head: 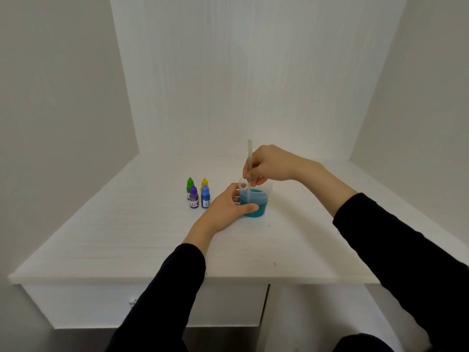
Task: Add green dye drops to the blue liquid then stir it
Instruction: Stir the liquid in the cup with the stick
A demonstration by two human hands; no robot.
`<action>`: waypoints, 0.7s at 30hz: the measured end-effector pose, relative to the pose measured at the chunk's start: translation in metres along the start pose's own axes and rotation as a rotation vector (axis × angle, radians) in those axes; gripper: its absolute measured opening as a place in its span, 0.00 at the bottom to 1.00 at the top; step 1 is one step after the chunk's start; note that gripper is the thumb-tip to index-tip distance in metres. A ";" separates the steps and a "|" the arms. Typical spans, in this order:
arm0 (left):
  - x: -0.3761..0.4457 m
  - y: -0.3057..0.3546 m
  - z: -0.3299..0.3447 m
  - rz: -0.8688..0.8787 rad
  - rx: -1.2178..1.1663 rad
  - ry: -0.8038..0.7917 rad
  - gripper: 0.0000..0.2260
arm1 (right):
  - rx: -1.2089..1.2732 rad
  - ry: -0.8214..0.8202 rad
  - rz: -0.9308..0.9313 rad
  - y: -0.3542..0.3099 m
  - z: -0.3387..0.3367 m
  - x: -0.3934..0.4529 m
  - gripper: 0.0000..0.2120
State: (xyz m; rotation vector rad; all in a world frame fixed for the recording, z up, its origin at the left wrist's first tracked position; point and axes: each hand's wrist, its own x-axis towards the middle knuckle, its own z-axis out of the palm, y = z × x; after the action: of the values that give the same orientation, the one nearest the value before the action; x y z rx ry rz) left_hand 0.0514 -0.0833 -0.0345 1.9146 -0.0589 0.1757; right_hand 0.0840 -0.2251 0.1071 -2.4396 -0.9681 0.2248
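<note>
The right hand pinched a near-upright rod directly above the cup of blue-green liquid at mid-table, its lower end dipped in, while the left hand curled round the cup's left side (green bottle capped, nearby left).

- No text, brand, number or sign can be read anywhere in the head view.
- The small purple-capped dropper bottle carries a pale label with a dark mark, too small and blurred to read.
- The small blue-capped dropper bottle beside it has a similar pale label, equally unreadable.
- The clear plastic cup of blue-green liquid shows faint marks on its wall, not legible.
</note>
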 end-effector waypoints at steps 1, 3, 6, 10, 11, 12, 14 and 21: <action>0.000 0.000 0.000 0.001 -0.001 0.001 0.27 | 0.014 0.011 -0.014 0.000 0.002 0.002 0.05; 0.001 -0.001 0.000 0.000 -0.003 0.002 0.25 | 0.033 0.037 -0.039 0.001 0.006 0.005 0.05; 0.000 0.001 0.000 -0.006 0.003 -0.004 0.25 | 0.012 0.093 -0.060 0.004 0.010 0.011 0.06; 0.000 0.001 0.000 -0.011 0.016 -0.004 0.26 | -0.053 0.173 -0.047 0.011 0.012 0.016 0.08; 0.000 0.000 0.000 -0.013 0.016 -0.004 0.27 | -0.070 0.188 -0.042 0.014 0.011 0.016 0.08; 0.000 0.001 0.000 -0.014 0.015 -0.004 0.29 | -0.088 0.198 -0.035 0.016 0.009 0.015 0.09; 0.000 0.001 0.000 -0.012 0.020 -0.005 0.31 | -0.129 0.203 -0.015 0.022 0.005 0.013 0.09; 0.001 0.000 0.000 -0.009 0.011 -0.003 0.31 | -0.206 0.146 0.071 0.029 -0.011 -0.002 0.08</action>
State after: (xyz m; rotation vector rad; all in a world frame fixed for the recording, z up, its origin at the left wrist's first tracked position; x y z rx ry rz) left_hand 0.0521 -0.0833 -0.0346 1.9254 -0.0519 0.1676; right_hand 0.1038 -0.2488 0.1013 -2.6373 -0.8798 -0.0306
